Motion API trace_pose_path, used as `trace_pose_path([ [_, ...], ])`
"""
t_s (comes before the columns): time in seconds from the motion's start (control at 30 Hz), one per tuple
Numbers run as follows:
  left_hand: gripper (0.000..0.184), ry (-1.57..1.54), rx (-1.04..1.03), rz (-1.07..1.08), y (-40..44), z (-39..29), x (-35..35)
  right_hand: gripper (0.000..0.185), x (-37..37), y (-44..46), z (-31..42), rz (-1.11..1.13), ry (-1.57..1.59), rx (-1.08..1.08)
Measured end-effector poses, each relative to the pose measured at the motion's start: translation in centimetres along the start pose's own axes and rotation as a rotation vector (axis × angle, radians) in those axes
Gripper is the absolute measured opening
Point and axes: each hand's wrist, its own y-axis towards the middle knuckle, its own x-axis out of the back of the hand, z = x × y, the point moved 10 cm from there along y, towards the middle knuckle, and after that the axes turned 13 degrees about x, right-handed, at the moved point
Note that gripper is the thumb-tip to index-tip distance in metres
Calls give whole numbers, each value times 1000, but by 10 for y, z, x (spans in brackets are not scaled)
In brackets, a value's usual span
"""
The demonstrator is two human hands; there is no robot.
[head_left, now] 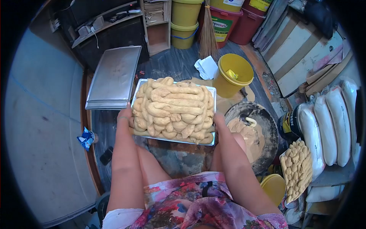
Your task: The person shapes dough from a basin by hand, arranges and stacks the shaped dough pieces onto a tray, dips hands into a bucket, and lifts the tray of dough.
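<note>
A metal tray (211,91) heaped with thick dough ropes (175,103) is held in front of me, above my knees. My left hand (125,115) grips its left edge, and my right hand (219,121) grips the right edge. The fingers are partly hidden by the tray and dough. Just right of my right hand lies a wide dark basin (268,126) of brown powder, with one pale curved piece (251,121) on top.
Flat metal trays (112,76) are stacked at the left. An open yellow bucket (232,75) stands behind the basin. Another dough-covered tray (296,170) and filled white sacks (337,124) are at right. Closed buckets (184,36) and a broom (208,34) stand at the back.
</note>
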Motion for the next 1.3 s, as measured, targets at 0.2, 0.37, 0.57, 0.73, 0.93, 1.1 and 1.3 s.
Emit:
trace_pose_path([
  [0.2, 84, -123, -47, 22, -6, -21, -1, 39, 2, 44, 0, 150, -250, 63],
  [0.37, 88, -468, -17, 120, 58, -17, -45, 40, 2, 42, 24, 209, -206, 61],
  [0.57, 88, -409, 93, 79, 55, -13, -45, 33, -7, 32, 14, 317, 116, -165],
  [0.73, 87, -689, 149, 136, 90, 2, -66, 28, -24, 42, -4, 319, 520, -254],
  [0.93, 85, -402, 173, -11, 32, -19, -30, 32, -27, 46, -7, 395, 395, -221],
  [1.1, 87, -687, 194, 139, 35, -14, -41, 32, -19, 32, 19, 366, 396, -215],
  [1.3, 84, -370, 164, 34, 42, -10, -28, 36, -23, 31, 16, 319, 468, -296],
])
